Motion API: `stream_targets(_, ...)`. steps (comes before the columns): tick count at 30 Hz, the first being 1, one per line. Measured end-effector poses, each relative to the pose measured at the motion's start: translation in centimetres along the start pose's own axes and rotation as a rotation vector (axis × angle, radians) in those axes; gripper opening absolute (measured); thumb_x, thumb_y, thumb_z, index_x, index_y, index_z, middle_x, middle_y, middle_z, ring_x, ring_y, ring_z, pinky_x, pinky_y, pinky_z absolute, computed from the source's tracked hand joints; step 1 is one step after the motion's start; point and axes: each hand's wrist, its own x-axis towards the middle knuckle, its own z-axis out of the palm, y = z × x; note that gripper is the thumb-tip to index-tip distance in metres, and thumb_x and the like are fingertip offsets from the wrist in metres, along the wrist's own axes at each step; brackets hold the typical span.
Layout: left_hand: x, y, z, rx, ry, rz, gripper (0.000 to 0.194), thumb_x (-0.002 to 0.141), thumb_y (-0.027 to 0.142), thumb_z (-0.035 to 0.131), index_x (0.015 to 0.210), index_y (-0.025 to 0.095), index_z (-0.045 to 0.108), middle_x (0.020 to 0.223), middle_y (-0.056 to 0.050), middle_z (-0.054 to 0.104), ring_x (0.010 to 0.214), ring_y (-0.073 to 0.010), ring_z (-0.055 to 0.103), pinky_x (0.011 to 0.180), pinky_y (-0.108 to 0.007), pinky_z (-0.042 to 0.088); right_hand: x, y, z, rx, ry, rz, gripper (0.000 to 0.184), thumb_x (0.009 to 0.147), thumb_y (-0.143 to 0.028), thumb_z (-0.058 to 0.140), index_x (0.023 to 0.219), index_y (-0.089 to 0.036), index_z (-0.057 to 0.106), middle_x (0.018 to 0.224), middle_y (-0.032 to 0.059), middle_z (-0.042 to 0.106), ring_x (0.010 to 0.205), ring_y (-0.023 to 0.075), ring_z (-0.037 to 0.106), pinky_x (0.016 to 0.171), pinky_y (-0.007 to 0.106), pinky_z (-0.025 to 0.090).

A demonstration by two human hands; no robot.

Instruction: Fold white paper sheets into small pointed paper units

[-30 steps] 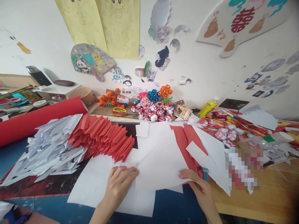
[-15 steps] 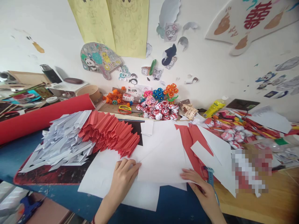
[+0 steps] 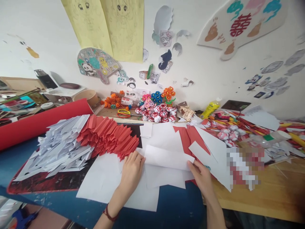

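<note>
Fingers at both ends of a folded white sheet [image 3: 168, 156]
Left hand [image 3: 131, 171]: fingers together, grip unclear; right hand [image 3: 203, 178]: clamped on the right end. Even tension and matched edges should keep the crease straight. Red folded pieces [image 3: 111, 136] crowd in far-left; loose white paper [image 3: 95, 184] lies beneath.

Wall fan [image 3: 244, 36]: red "囍" | white packet [image 3: 130, 94]: black characters, unclear | bottle label [image 3: 126, 101]: red characters, unclear

A plain white sheet of paper [image 3: 168, 157] is stretching between the left grip [image 3: 132, 167] and the right grip [image 3: 200, 175], folded into a long band and slanting slightly nearer at the right.
</note>
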Motion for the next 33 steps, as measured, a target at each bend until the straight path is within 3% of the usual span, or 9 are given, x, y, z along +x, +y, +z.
stream_targets(7,0.7,0.4,1.0,0.112,0.049,-0.006,0.027,0.096,0.021,0.038,0.074,0.017,0.054,0.077,-0.004,0.055,0.072,-0.0184,0.053,0.066,-0.032,0.037,-0.1,0.0,0.6,-0.068,0.147,0.003,0.039,0.073,-0.056,0.063,0.082,-0.019,0.074,0.084,0.0071,0.073,0.083,0.0288,0.063,0.075,0.035,0.049)
stream_targets(12,0.9,0.9,1.1,0.122,0.085,-0.019,0.029,0.096,0.022,0.036,0.076,0.017,0.056,0.076,-0.005,0.055,0.071,-0.0186,0.054,0.066,-0.032,0.039,0.5,0.2,0.9,-0.254,0.116,-0.076,0.044,0.081,-0.059,0.052,0.070,-0.021,0.068,0.064,0.0032,0.066,0.063,0.0220,0.057,0.059,0.030,0.043)
stream_targets(16,0.4,2.0,1.2,0.106,0.222,-0.025,0.024,0.095,0.023,0.041,0.107,0.013,0.058,0.104,-0.013,0.062,0.093,-0.0239,0.058,0.075,-0.035,0.042,1.4,0.3,1.4,-0.364,0.106,-0.115,0.047,0.085,-0.060,0.046,0.066,-0.021,0.062,0.054,0.0005,0.056,0.055,0.0185,0.050,0.056,0.028,0.038)
stream_targets(19,-0.6,2.9,1.8,0.121,0.363,0.113,0.031,0.092,0.014,0.045,0.121,0.013,0.056,0.117,-0.015,0.063,0.103,-0.0248,0.059,0.086,-0.038,0.040,1.6,0.3,1.6,-0.387,0.104,-0.125,0.047,0.087,-0.060,0.043,0.064,-0.021,0.056,0.053,-0.0006,0.051,0.054,0.0174,0.048,0.056,0.028,0.035)
stream_targets(22,-1.4,3.7,2.6,0.099,0.271,0.361,0.043,0.090,0.006,0.042,0.128,0.019,0.055,0.127,-0.009,0.062,0.113,-0.0218,0.057,0.099,-0.038,0.034,1.5,0.2,1.5,-0.377,0.097,-0.135,0.046,0.088,-0.058,0.043,0.062,-0.021,0.051,0.052,-0.0015,0.047,0.053,0.0164,0.046,0.055,0.027,0.034)
stream_targets(24,-1.3,4.2,3.0,0.085,0.154,0.434,0.046,0.091,0.008,0.042,0.134,0.021,0.050,0.138,-0.005,0.054,0.125,-0.0209,0.049,0.105,-0.038,0.030,1.3,0.2,1.3,-0.373,0.090,-0.138,0.045,0.088,-0.057,0.044,0.061,-0.021,0.049,0.053,-0.0020,0.046,0.053,0.0158,0.045,0.055,0.027,0.034)
stream_targets(28,-0.1,4.8,3.3,0.077,0.030,0.426,0.044,0.095,0.021,0.044,0.139,0.024,0.044,0.146,0.000,0.045,0.134,-0.0211,0.041,0.110,-0.042,0.029,1.2,0.5,0.8,-0.358,0.092,-0.119,0.042,0.087,-0.055,0.046,0.065,-0.021,0.054,0.053,-0.0023,0.047,0.053,0.0156,0.045,0.054,0.027,0.036)
stream_targets(33,1.0,4.6,3.6,0.052,-0.060,0.407,0.039,0.097,0.026,0.041,0.135,0.025,0.047,0.141,-0.001,0.051,0.131,-0.0221,0.044,0.109,-0.044,0.031,1.6,0.7,0.7,-0.347,0.160,-0.174,0.038,0.085,-0.053,0.049,0.083,-0.018,0.064,0.067,0.0010,0.059,0.057,0.0164,0.051,0.060,0.029,0.043)
